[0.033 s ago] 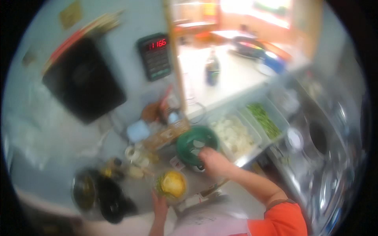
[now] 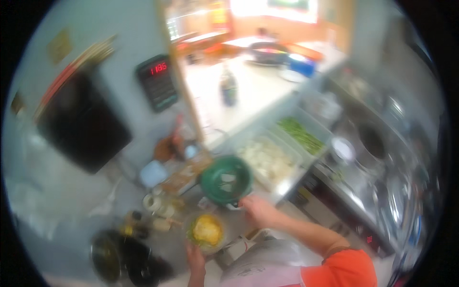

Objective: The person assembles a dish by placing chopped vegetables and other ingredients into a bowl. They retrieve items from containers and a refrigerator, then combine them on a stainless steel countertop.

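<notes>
My left hand (image 2: pixel 195 258) grips the near left edge of a clear bowl (image 2: pixel 219 240). Inside the bowl lies yellow food (image 2: pixel 207 230), egg-like in look, with some green at its left side. My right hand (image 2: pixel 258 211) is closed beside the near right rim of a green bowl (image 2: pixel 213 184); blur hides what its fingers hold, if anything. A few pale pieces (image 2: pixel 228 178) sit in the green bowl. Just right of it, a clear tub holds white chunks (image 2: pixel 267 160), and a neighbouring tub has cut green vegetables (image 2: pixel 301 134).
Small jars (image 2: pixel 154 203) and a light blue box (image 2: pixel 153 173) stand left of the green bowl. Dark pots (image 2: pixel 136 260) occupy the lower left. A metal counter with a round opening (image 2: pixel 371 141) runs along the right. A digital display (image 2: pixel 158 82) hangs on the wall.
My right hand has drawn back from over the green bowl to its near right rim. My left hand stays at the clear bowl. The whole view has shifted.
</notes>
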A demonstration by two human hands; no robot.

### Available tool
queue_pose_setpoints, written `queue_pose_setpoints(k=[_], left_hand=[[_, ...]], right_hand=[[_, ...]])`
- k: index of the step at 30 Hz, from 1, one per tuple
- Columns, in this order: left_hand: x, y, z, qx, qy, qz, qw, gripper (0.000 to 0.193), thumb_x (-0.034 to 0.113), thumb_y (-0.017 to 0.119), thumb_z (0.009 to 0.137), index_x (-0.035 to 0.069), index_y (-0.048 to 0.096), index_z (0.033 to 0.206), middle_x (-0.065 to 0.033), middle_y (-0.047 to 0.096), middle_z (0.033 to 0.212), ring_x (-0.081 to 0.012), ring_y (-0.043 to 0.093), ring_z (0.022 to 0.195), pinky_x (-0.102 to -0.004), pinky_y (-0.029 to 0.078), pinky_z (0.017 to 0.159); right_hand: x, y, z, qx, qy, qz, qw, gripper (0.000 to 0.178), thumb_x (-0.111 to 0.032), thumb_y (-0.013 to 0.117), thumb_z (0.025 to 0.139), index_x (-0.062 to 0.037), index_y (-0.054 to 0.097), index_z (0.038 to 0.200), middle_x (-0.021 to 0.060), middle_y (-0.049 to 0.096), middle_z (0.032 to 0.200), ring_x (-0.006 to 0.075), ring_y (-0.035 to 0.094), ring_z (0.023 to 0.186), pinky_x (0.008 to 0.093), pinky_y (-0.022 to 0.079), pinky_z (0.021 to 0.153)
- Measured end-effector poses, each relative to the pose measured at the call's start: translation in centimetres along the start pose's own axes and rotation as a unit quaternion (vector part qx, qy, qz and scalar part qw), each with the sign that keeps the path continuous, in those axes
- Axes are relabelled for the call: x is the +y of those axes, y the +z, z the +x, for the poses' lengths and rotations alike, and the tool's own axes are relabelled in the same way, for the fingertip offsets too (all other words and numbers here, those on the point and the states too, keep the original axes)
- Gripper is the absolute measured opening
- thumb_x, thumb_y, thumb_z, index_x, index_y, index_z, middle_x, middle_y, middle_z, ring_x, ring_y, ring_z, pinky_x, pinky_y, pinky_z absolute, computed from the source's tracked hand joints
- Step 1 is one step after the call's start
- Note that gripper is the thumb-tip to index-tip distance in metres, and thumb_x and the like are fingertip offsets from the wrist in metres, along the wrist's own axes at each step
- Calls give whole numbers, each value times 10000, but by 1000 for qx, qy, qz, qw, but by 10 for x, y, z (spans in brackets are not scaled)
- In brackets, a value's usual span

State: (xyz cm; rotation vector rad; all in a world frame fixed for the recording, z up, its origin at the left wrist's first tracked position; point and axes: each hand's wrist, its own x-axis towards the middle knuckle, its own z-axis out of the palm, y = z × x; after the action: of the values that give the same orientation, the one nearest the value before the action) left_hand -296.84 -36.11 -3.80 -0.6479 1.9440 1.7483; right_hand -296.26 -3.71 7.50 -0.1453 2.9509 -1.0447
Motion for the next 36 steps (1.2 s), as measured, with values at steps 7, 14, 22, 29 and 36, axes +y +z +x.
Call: queue_pose_setpoints(k=[7, 14, 22, 29, 36], left_hand=[[76, 11, 65, -142, 121, -14, 982, 568, 321, 383, 1012, 128, 197, 1513, -172, 316, 1484, -368, 415, 1292, -511, 469, 960], [21, 83, -61, -396, 224, 154, 877, 577, 301, 401, 1024, 106, 178, 1518, -167, 440, 1384, -332, 546, 1171, -462, 589, 782], [-188, 278, -394, -705, 89, 246, 660, 548, 280, 366, 1044, 62, 195, 1517, -100, 380, 1466, -223, 460, 1265, -369, 398, 1040], [-340, 425, -632, -768, 319, 428, 354, 606, 297, 430, 1007, 29, 204, 1501, -174, 339, 1476, -271, 410, 1301, -371, 422, 1007], [-483, 563, -763, -784, -32, 515, 345, 606, 399, 414, 1010, 165, 190, 1523, -147, 355, 1482, -291, 484, 1245, -436, 541, 782]], right_hand=[[-15, 88, -169, -30, 252, 28, 967, 296, -182, 586, 806, -15, 605, 1050, 206, 614, 994, 387, 608, 921, 467, 498, 788], [-96, 73, -373, 194, 459, 261, 827, 461, -396, 625, 875, -11, 598, 1127, 192, 615, 1185, 311, 626, 1006, 367, 507, 855], [-74, 102, -679, 510, 356, 626, 470, 665, -437, 658, 872, 11, 449, 1317, 137, 587, 1222, 228, 580, 1116, 364, 474, 957], [-48, 80, -936, 679, 314, 592, 299, 468, -292, 643, 867, 1, 541, 1218, 117, 629, 1126, 228, 646, 968, 367, 540, 851], [22, 92, -1102, 766, 258, 557, 190, 410, -250, 626, 878, 8, 546, 1186, 106, 618, 1114, 226, 634, 957, 392, 541, 856]])
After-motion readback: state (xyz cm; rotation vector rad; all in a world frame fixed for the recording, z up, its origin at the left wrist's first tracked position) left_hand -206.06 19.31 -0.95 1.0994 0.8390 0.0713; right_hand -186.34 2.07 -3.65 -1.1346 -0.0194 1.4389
